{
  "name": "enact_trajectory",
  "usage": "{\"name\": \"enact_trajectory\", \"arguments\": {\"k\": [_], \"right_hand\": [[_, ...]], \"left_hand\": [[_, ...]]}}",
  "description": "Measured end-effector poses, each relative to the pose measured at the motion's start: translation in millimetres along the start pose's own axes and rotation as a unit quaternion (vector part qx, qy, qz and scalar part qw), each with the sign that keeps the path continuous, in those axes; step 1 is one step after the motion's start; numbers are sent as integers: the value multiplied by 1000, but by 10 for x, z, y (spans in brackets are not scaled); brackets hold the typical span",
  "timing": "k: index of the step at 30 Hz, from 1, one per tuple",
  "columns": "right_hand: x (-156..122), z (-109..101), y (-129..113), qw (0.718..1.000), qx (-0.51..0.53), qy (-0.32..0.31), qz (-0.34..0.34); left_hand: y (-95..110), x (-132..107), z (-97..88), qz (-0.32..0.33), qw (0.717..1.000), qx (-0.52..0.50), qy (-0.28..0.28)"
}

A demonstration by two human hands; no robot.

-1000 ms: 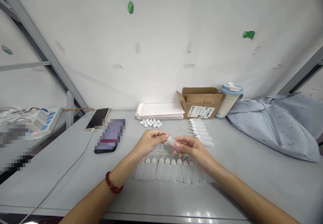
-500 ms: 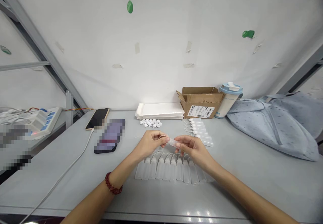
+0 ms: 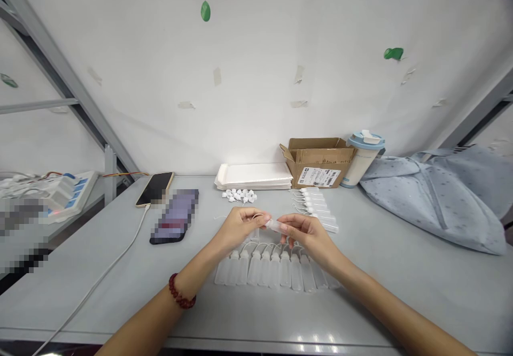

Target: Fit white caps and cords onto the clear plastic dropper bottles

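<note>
Between my two hands is a small translucent plastic bottle, lying almost sideways. My left hand pinches its neck end, where a thin white tube or loop shows; the fingers partly hide that end. The bottle's body is gripped by the thumb and fingers of my right hand. Below the hands, a row of similar bottles with looped white strips at their necks lies on the table. Another group of these bottles lies behind my right hand. Small white caps are piled beyond my left hand.
White padded envelopes are stacked by the wall, beside an open cardboard box and a blue-lidded cup. A light blue cloth bag lies right. Two phones are left, one with a white cable across the table.
</note>
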State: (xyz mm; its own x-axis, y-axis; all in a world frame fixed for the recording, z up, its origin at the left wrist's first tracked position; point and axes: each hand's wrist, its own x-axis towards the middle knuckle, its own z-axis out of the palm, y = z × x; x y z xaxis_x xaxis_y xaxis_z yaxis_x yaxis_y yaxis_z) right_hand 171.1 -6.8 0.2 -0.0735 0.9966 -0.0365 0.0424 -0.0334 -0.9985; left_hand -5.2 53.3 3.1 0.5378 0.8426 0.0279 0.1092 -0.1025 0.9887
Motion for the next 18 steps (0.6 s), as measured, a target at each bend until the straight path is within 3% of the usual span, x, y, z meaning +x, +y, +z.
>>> {"name": "enact_trajectory", "arguments": {"k": [4, 7, 13, 18], "right_hand": [[-6, -11, 0, 1000, -16, 13, -2], [-2, -27, -8, 1000, -24, 12, -4], [2, -38, -29, 1000, -11, 2, -4], [63, -45, 52, 999, -30, -29, -8]], "left_hand": [[8, -1, 41, -29, 998, 57, 17], [14, -2, 38, -15, 996, 87, 3], [4, -8, 3, 27, 998, 48, -30], [-12, -8, 24, 4, 998, 31, -55]]}}
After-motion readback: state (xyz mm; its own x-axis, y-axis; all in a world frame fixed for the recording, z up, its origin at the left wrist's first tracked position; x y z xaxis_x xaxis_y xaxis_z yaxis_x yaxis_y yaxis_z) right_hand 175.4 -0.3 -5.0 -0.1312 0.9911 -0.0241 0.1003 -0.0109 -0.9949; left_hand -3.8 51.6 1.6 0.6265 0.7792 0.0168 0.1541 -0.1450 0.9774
